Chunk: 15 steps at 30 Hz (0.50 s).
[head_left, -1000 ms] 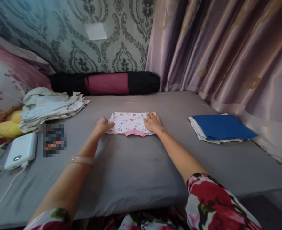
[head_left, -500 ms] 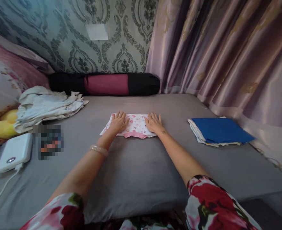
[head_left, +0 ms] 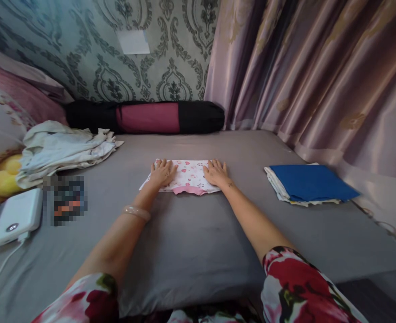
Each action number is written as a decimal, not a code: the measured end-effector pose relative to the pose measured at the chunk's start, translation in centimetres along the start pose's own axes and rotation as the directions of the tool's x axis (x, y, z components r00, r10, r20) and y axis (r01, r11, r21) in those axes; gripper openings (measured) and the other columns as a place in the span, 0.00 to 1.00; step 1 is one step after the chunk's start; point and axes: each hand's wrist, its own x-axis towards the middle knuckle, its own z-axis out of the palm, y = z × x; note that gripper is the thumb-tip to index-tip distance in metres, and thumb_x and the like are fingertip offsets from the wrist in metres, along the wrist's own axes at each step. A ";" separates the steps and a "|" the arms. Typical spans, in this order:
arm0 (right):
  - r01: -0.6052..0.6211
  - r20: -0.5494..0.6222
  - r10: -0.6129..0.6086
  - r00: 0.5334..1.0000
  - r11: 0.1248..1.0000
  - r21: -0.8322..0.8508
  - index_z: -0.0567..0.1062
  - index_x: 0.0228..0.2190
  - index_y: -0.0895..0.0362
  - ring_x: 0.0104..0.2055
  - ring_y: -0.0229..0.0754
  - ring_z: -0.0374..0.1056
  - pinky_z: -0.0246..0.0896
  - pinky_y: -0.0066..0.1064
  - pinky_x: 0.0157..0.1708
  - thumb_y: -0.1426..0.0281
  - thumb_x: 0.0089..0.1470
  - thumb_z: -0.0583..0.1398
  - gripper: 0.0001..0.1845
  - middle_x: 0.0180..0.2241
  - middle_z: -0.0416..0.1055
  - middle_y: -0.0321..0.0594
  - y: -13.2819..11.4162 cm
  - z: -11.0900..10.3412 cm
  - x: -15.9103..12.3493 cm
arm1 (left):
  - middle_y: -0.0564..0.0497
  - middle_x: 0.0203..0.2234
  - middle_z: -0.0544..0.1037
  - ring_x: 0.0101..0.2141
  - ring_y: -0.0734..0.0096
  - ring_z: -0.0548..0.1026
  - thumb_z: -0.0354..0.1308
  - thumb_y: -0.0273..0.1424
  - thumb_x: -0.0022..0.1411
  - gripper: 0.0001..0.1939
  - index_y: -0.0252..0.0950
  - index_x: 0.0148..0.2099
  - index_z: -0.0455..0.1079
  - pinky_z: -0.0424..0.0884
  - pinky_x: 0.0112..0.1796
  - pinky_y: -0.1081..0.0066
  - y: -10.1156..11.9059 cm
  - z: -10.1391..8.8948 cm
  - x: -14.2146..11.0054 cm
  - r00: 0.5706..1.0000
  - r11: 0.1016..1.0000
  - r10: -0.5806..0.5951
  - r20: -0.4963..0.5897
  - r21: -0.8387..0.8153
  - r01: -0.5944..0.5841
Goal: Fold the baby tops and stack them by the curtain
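A small white garment [head_left: 189, 172] with pink and red prints lies folded on the grey bed sheet [head_left: 198, 233]. Its pink curved trim, which looks like a neckline, faces me. My left hand [head_left: 163, 172] rests flat on the garment's left part, palm down with fingers spread. On the right part lies my right hand [head_left: 215, 172], also flat with its fingers apart. Neither hand grips the cloth. What the palms cover is hidden.
At right sits a folded stack topped by blue cloth [head_left: 314, 183]. To the left lie rumpled pale clothes [head_left: 66, 150], a yellow plush-looking thing [head_left: 2, 179], a white power bank [head_left: 19, 215] with a cable, and a blurred-out item [head_left: 68, 199]. A black-and-maroon roll [head_left: 147, 117] lies along the wall.
My left hand has slid slightly to the left over the garment. My right hand stays in nearly the same place. The view has shifted a little.
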 end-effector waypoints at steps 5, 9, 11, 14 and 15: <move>0.093 -0.074 -0.091 0.993 0.995 0.025 0.58 0.63 0.63 0.70 0.52 0.41 0.31 0.53 0.65 0.60 0.67 0.40 0.31 0.67 0.49 0.53 -2.3 0.1 0.0 | 0.40 0.67 0.56 0.67 0.54 0.51 0.30 0.44 0.70 0.32 0.35 0.66 0.57 0.43 0.62 0.42 -0.9 -0.3 -0.7 0.997 0.997 -0.071 -0.033 -0.024 0.070; 0.100 -0.070 -0.097 0.993 0.995 0.029 0.58 0.64 0.62 0.69 0.52 0.43 0.35 0.52 0.65 0.58 0.67 0.40 0.31 0.67 0.50 0.52 -3.5 1.3 0.0 | 0.39 0.67 0.56 0.67 0.54 0.51 0.29 0.44 0.70 0.32 0.36 0.66 0.56 0.47 0.62 0.42 -1.2 0.4 -0.9 0.998 0.997 -0.067 -0.013 -0.027 0.067; 0.095 -0.070 -0.093 0.993 0.995 0.021 0.58 0.64 0.61 0.69 0.52 0.43 0.36 0.51 0.64 0.58 0.67 0.40 0.31 0.67 0.50 0.51 -3.5 1.7 0.0 | 0.39 0.67 0.55 0.67 0.54 0.50 0.30 0.44 0.70 0.32 0.36 0.66 0.56 0.48 0.61 0.42 -1.3 0.6 -0.8 0.998 0.997 -0.064 -0.016 -0.034 0.064; 0.092 -0.072 -0.091 0.993 0.996 0.012 0.58 0.64 0.61 0.69 0.51 0.44 0.36 0.51 0.64 0.58 0.67 0.40 0.31 0.67 0.50 0.52 -3.2 1.7 -0.1 | 0.40 0.67 0.55 0.67 0.54 0.50 0.30 0.44 0.70 0.31 0.36 0.66 0.57 0.48 0.61 0.42 -1.3 0.7 -0.9 0.997 0.997 -0.068 -0.023 -0.047 0.067; 0.094 -0.070 -0.093 0.993 0.996 0.009 0.58 0.64 0.61 0.69 0.51 0.44 0.36 0.51 0.64 0.58 0.67 0.40 0.31 0.67 0.50 0.52 -3.2 1.6 -0.1 | 0.40 0.67 0.55 0.67 0.54 0.50 0.31 0.44 0.70 0.30 0.37 0.66 0.57 0.48 0.62 0.43 -1.3 0.6 -1.0 0.997 0.996 -0.069 -0.031 -0.054 0.067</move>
